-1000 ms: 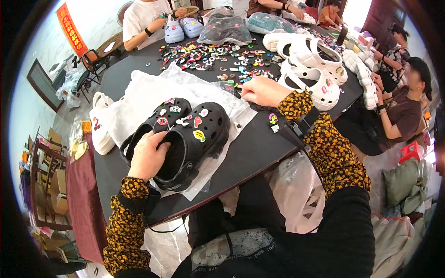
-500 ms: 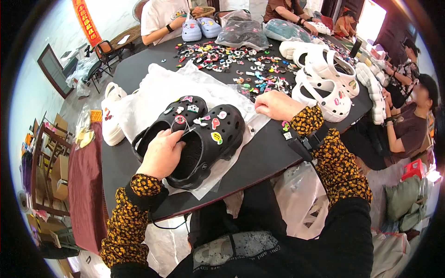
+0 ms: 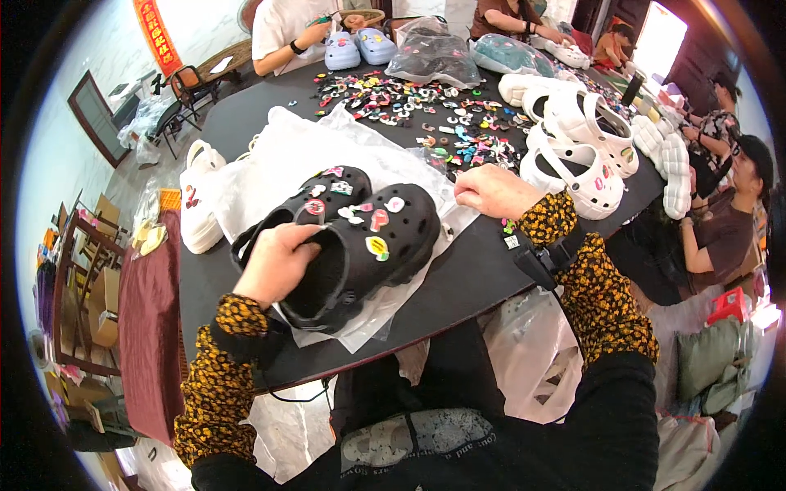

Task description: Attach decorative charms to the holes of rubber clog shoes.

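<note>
Two black clogs with small coloured charms lie side by side on a clear plastic sheet (image 3: 282, 151) on a dark table (image 3: 483, 282). My left hand (image 3: 274, 263) grips the heel opening of the nearer black clog (image 3: 372, 250); the second black clog (image 3: 315, 196) lies just behind it. My right hand (image 3: 491, 190) rests fingers down on the plastic edge to the right of the clogs, beside a few loose charms (image 3: 509, 233). It holds nothing that I can see.
A spread of loose coloured charms (image 3: 426, 106) covers the far table. White clogs (image 3: 581, 151) pile at the right, another white clog (image 3: 196, 200) at the left edge, pale blue clogs (image 3: 356, 49) at the back. Other people sit around the table.
My right hand has drawn back from the charm pile toward the clogs. My left hand keeps its hold on the nearer black clog. The view has shifted slightly.
</note>
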Motion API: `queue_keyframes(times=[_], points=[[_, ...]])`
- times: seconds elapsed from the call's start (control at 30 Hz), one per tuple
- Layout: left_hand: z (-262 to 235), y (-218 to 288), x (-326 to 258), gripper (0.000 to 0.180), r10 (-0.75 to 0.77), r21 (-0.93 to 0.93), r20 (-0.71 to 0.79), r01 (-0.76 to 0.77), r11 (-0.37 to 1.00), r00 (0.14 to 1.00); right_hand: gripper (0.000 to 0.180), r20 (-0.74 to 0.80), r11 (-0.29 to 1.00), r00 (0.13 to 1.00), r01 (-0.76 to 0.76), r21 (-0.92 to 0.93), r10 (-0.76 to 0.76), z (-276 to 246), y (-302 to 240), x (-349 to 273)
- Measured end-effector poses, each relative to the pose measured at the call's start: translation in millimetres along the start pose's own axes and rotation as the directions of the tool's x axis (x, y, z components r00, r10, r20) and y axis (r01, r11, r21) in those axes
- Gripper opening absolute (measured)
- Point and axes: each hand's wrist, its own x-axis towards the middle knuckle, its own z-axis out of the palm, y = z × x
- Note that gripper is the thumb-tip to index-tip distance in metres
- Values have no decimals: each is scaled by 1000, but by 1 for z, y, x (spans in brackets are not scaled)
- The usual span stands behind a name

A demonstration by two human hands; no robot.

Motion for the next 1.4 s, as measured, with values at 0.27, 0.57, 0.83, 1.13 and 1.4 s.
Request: queue_keyframes(times=[0.27,0.57,0.83,1.13,1.4], points=[[-44,-83,9,23,-340,-722,25,252,644,940,16,-73,999,997,37,2,-37,-13,7,-9],[-54,-117,-24,34,-432,-924,158,288,253,888,19,-65,999,998,11,36,-8,-12,14,-16],[-22,-51,7,30,-316,-917,202,293,272,927,20,-127,998,991,-39,49,45,-22,26,-45],[-12,-7,36,27,-174,-908,238,283,308,955,17,-134,989,980,-139,47,144,-37,36,-96],[28,54,42,23,-187,-398,80,203,895,979,20,-250,996,966,-55,69,70,-51,-12,-97]])
